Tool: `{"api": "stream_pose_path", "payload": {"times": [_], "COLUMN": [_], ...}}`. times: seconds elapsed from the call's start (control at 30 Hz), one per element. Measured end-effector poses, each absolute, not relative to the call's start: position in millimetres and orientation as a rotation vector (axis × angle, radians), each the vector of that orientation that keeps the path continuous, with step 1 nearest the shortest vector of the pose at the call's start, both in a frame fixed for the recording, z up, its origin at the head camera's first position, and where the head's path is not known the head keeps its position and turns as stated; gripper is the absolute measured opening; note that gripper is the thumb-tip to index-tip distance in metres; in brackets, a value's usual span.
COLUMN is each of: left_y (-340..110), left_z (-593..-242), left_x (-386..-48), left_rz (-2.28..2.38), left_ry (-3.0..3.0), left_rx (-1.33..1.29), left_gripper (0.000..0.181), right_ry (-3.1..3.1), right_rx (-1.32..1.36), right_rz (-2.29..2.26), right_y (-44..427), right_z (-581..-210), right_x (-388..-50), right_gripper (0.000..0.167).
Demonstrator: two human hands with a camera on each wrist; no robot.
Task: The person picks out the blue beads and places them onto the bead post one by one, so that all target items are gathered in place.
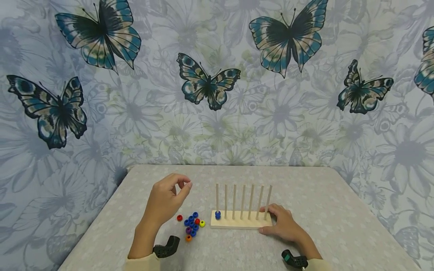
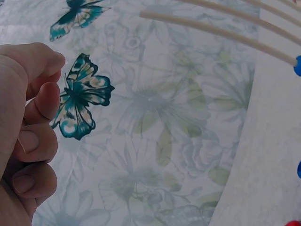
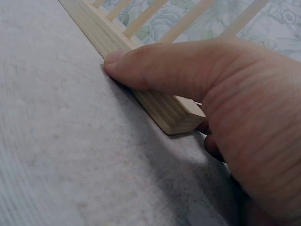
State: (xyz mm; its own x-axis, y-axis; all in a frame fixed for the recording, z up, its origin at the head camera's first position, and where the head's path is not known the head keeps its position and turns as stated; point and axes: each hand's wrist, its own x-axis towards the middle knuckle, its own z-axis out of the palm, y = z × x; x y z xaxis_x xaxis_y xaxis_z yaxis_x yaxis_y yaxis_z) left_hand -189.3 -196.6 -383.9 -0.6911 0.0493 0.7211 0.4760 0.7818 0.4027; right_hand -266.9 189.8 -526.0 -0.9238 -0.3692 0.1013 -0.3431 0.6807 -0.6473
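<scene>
A pale wooden rack (image 1: 237,224) with a row of several upright pegs stands on the table. Blue beads (image 1: 218,215) sit at the bottom of its leftmost peg. My right hand (image 1: 283,224) grips the rack's right end, its thumb along the front edge of the base (image 3: 155,106) and the other fingers behind. Raised left of the rack is my left hand (image 1: 169,197), fingers loosely bent and thumb near the index fingertip. No object shows between those fingers in the left wrist view (image 2: 35,117). Loose beads (image 1: 191,223), mostly blue, lie between this hand and the rack.
Among the loose beads are a red bead (image 1: 179,218), a yellow bead (image 1: 202,223), a purple bead (image 1: 188,230) and an orange bead (image 1: 188,238). A pale patterned cloth covers the table (image 1: 339,226). Behind it rises a butterfly-patterned wall (image 1: 210,131).
</scene>
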Motion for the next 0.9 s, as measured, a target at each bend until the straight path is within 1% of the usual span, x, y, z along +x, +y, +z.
{"api": "stream_pose_path", "payload": {"times": [0.53,0.9], "left_y": [-224,-230], "left_z": [-414,-440], "left_x": [-178,-174], "left_rz": [-0.764,-1.000], "left_ry": [-2.323,-2.463], "left_rx": [-0.268,-0.166], "left_gripper": [0.009,0.008], "right_ry": [2.851,2.839], "right_rx": [-0.616,-0.593], "right_rz": [-1.089,-1.076], "right_y": [192,190], "right_z": [-520,-527], "right_x": [-269,-267], "right_gripper": [0.058,0.058]}}
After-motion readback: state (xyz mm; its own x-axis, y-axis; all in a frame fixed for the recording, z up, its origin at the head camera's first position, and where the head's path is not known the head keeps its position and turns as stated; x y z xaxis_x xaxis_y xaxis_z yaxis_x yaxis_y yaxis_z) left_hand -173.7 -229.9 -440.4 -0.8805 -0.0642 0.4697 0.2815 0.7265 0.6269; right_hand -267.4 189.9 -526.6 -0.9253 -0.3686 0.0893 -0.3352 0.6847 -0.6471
